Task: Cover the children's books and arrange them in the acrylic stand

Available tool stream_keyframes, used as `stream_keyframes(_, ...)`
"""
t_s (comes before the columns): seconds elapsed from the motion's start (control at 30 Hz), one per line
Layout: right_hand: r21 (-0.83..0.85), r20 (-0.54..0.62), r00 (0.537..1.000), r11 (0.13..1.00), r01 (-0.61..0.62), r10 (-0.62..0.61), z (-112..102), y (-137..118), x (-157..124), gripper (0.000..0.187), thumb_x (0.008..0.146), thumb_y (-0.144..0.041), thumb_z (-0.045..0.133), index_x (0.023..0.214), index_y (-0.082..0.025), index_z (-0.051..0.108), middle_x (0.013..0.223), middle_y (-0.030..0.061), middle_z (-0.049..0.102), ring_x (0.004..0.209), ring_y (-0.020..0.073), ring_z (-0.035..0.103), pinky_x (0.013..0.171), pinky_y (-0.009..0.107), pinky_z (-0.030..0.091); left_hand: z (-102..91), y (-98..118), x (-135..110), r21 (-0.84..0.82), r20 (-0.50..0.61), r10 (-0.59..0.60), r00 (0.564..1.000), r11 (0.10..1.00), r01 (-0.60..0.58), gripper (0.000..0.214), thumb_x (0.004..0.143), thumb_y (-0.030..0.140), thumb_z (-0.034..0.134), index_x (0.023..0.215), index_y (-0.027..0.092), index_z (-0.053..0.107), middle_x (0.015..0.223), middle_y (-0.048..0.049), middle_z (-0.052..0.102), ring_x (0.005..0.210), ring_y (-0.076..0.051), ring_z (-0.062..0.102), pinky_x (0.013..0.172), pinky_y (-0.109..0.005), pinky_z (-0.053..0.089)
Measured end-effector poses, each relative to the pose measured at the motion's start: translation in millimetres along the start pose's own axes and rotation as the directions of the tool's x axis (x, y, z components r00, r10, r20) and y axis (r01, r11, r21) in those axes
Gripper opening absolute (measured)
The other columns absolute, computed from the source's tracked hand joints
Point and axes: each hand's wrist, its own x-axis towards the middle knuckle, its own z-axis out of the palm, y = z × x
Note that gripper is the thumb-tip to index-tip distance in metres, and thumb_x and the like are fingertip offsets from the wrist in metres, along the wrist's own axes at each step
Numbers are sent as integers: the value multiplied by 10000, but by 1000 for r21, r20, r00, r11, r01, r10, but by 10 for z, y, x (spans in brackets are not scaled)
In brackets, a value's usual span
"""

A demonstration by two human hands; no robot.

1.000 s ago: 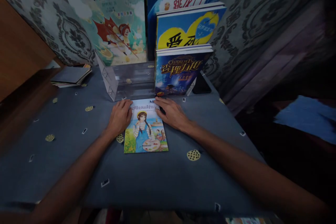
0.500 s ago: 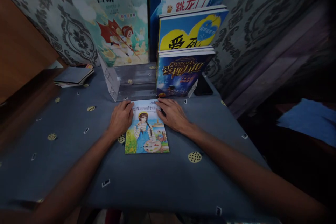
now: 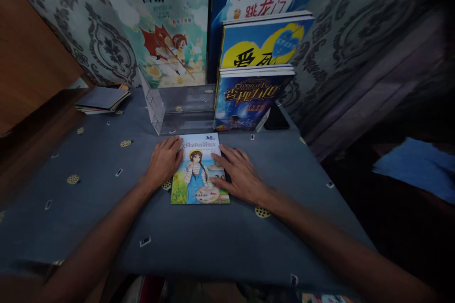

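A picture-covered book (image 3: 194, 170) lies face up on the patterned tablecloth, a cartoon girl in a yellow hat and blue overalls on its cover. Along its upper left edge rests my left hand (image 3: 164, 162), palm down, fingers lying close together and fingertips at the cover's corner. My right hand (image 3: 241, 175) is open on the right side, its fingers spread, with the thumb and index finger reaching over the cover. Just behind the book stands a clear acrylic stepped rack (image 3: 155, 109). Its right side holds a dark blue book (image 3: 245, 104) in front of a blue-and-yellow book (image 3: 263, 40).
At the rack's back stand a pale green book (image 3: 170, 42) and a teal book (image 3: 220, 23). A small stack of booklets (image 3: 103, 98) lies at the left, and a black flat object (image 3: 277, 120) is right of the rack. The tablecloth (image 3: 106, 208) ends at the right.
My right hand has slid down the book's right side toward me and its fingers have spread. My left hand stays at the left edge. The view has shifted slightly.
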Motion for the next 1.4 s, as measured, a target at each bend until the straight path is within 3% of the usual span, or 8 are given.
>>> stream_keyframes(0.13, 107, 155, 980, 988, 110, -126, -74, -7, -165, 982, 824, -817, 572, 1564, -190, 417, 1676, 218, 262, 1547, 424, 226, 1213, 658, 243, -34, 32, 10, -12, 25, -17, 1000, 1000, 18, 377, 1001, 240, 439, 1310, 150, 636, 1377, -147, 642, 1199, -302, 631, 987, -463, 521)
stream_keyframes(0.23, 159, 221, 962, 979, 129, -163, -103, -8, -200, 1095, 761, -848, 614, 1615, -233, 316, 1718, 180, 140, 1569, 425, 137, 1237, 641, 203, -31, 34, 10, -28, 21, -19, 1000, 999, 20, 373, 1004, 242, 432, 1301, 154, 642, 1355, -146, 648, 1194, -297, 632, 983, -461, 524)
stream_keyframes(0.6, 99, 177, 973, 987, 130, -146, -51, -87, -188, 886, 910, -698, 586, 1624, -266, 289, 1710, 153, 195, 1573, 400, 147, 1240, 636, 201, 46, -46, 69, -61, -23, -37, 999, 997, 35, 372, 1004, 229, 426, 1290, 152, 651, 1359, -147, 657, 1178, -296, 656, 993, -472, 538)
stream_keyframes(0.8, 92, 168, 976, 988, 124, -138, -47, -94, -189, 877, 917, -694, 576, 1626, -269, 282, 1704, 151, 216, 1569, 392, 174, 1242, 629, 211, 41, -37, 90, -80, -40, -43, 998, 996, 39, 374, 1009, 228, 411, 1285, 147, 651, 1344, -146, 665, 1189, -304, 651, 1012, -490, 529)
stream_keyframes(0.93, 119, 178, 976, 987, 106, -126, -98, -95, -167, 886, 885, -752, 564, 1591, -251, 376, 1684, 174, 268, 1550, 413, 229, 1224, 648, 238, 35, -45, 96, -90, -40, -27, 999, 996, 23, 361, 999, 218, 425, 1265, 147, 658, 1329, -151, 670, 1185, -296, 652, 1011, -474, 532)
stream_keyframes(1.1, 95, 103, 992, 994, 57, -67, -144, -104, 130, 639, 1004, -627, 454, 1485, -214, 534, 1621, 175, 406, 1536, 363, 294, 1220, 630, 252, 42, -70, 103, -98, -38, -20, 999, 995, 16, 362, 988, 203, 429, 1260, 134, 658, 1331, -163, 667, 1193, -303, 649, 1007, -485, 539)
stream_keyframes(1.27, 52, 112, 994, 999, -4, -2, -40, 45, 537, 555, 1026, -497, 488, 1489, -192, 515, 1606, 156, 440, 1512, 297, 363, 1228, 582, 259, 93, -97, 94, -124, -79, -12, 997, 992, 2, 356, 982, 201, 435, 1253, 153, 660, 1315, -152, 675, 1178, -297, 649, 1021, -493, 532)
stream_keyframes(1.4, 52, 36, 997, 997, -64, 63, 22, 237, 592, 509, 1028, -427, 467, 1473, -188, 533, 1569, 133, 500, 1465, 276, 434, 1221, 557, 278, 128, -132, 91, -166, -85, -21, 996, 986, 7, 362, 979, 209, 429, 1251, 155, 662, 1317, -144, 671, 1196, -289, 632, 1068, -500, 502)
